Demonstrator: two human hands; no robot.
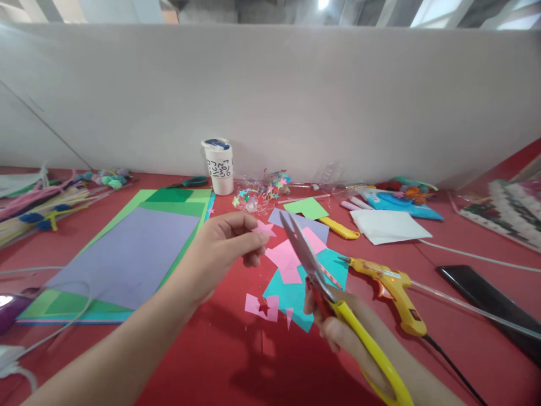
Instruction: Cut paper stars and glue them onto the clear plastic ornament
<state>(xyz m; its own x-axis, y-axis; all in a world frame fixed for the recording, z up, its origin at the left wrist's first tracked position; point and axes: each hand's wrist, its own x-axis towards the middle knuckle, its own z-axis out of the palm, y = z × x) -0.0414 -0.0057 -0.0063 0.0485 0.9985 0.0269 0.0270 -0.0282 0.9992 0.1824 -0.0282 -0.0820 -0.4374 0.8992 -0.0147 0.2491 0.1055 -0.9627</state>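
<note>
Left hand (220, 248): grip pinched together on one small pink paper star (265, 228), held in the air above the red tabletop (211, 349), just beside the scissor tip.

Right hand (333, 335): grip clamped on one pair of yellow-handled steel scissors (302, 251). The blades appear closed, though foreshortening leaves doubt.

Judged: the star is thin, light and limp, and creases readily. It is best held at its body, clear of the points.

Below lie one pink offcut with a star-shaped hole (262, 307), one teal paper sheet (289, 296) and one yellow glue gun (393, 290).
</note>
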